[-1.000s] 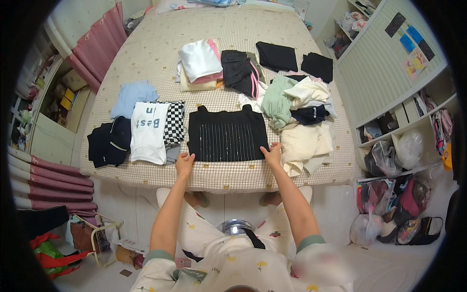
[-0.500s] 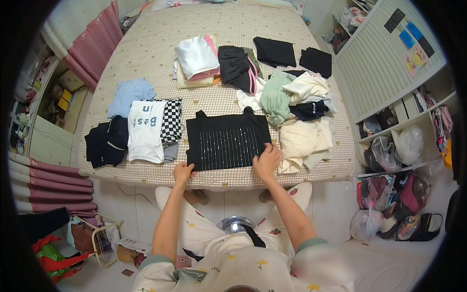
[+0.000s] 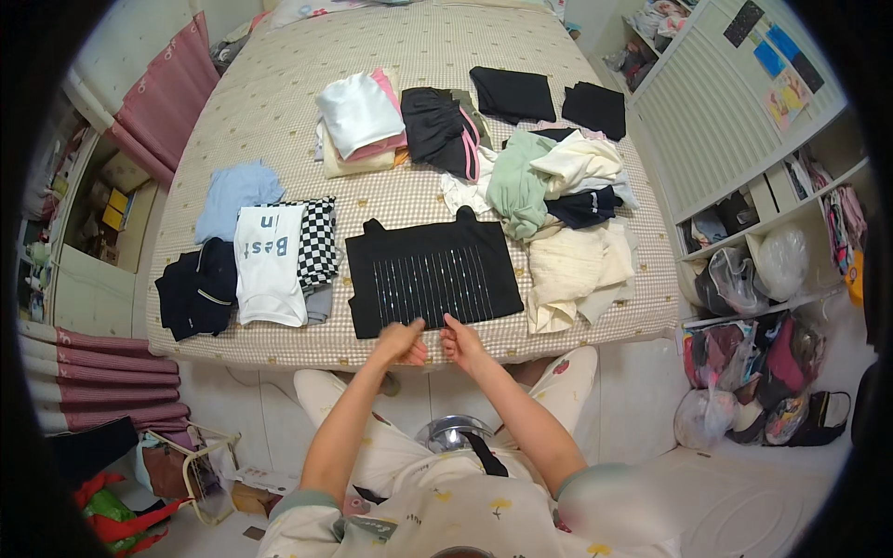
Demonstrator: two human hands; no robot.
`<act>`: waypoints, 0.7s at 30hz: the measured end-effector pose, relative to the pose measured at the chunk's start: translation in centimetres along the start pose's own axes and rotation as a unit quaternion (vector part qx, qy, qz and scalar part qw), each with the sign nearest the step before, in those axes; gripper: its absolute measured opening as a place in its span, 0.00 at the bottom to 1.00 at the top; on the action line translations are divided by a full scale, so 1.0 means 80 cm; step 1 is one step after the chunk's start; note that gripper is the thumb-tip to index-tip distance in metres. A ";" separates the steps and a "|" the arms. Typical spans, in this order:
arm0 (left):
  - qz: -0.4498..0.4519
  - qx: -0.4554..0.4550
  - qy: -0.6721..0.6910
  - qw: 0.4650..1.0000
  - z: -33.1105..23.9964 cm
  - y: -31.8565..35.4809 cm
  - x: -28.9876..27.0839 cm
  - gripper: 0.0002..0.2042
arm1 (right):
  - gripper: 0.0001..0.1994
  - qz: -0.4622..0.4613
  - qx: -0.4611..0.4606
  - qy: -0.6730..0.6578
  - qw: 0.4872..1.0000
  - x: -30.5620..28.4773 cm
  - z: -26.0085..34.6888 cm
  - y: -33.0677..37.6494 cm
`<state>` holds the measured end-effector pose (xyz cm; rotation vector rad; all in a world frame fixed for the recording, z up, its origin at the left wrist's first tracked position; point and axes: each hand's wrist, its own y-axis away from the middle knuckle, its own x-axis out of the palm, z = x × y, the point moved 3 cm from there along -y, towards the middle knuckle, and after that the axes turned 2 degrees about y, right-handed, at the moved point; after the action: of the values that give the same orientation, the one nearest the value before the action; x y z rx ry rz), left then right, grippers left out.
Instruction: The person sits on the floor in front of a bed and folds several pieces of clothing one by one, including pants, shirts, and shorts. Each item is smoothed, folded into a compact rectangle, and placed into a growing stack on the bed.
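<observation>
A black sleeveless top (image 3: 428, 279) with thin glittery vertical stripes lies spread flat near the bed's front edge, its straps pointing away from me. At the middle of its near edge, my left hand (image 3: 403, 344) and my right hand (image 3: 460, 342) are close together, a small gap between them. Both have curled fingers, with the thumbs over the fabric edge and the other fingers below it. Left of the top are a white printed T-shirt (image 3: 270, 270), black-and-white checkered cloth (image 3: 318, 237) and a dark navy garment (image 3: 197, 290). Cream garments (image 3: 567, 274) lie to its right.
The bed (image 3: 419, 37) also holds a folded stack with a white garment (image 3: 361, 113) on top, black shorts (image 3: 435, 128), folded black garments (image 3: 512, 95), a green garment (image 3: 516, 191) and a light blue one (image 3: 237, 193). A shelf unit (image 3: 772, 209) stands on the right.
Both hands have moved inward along the top's near edge, the left from its corner and the right from the right side, and now meet near the middle. The view has shifted slightly.
</observation>
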<state>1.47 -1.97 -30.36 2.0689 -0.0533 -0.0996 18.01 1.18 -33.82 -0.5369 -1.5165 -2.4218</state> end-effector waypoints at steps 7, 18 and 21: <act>0.096 0.104 0.474 0.869 0.031 -0.031 0.060 0.27 | 0.19 -0.010 -0.087 -0.030 0.996 0.011 0.011 -0.004; -0.224 0.382 0.149 0.884 -0.041 0.056 -0.040 0.10 | 0.14 -0.022 -0.374 -0.020 0.927 0.057 0.052 0.009; -0.375 0.465 0.056 0.800 -0.071 0.069 -0.052 0.10 | 0.15 0.143 -0.325 -0.043 0.934 0.083 0.100 0.108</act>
<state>-2.11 0.67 -22.61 2.9490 0.9901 -0.5245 16.79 4.59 -20.77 -0.9190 -0.5576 -2.6404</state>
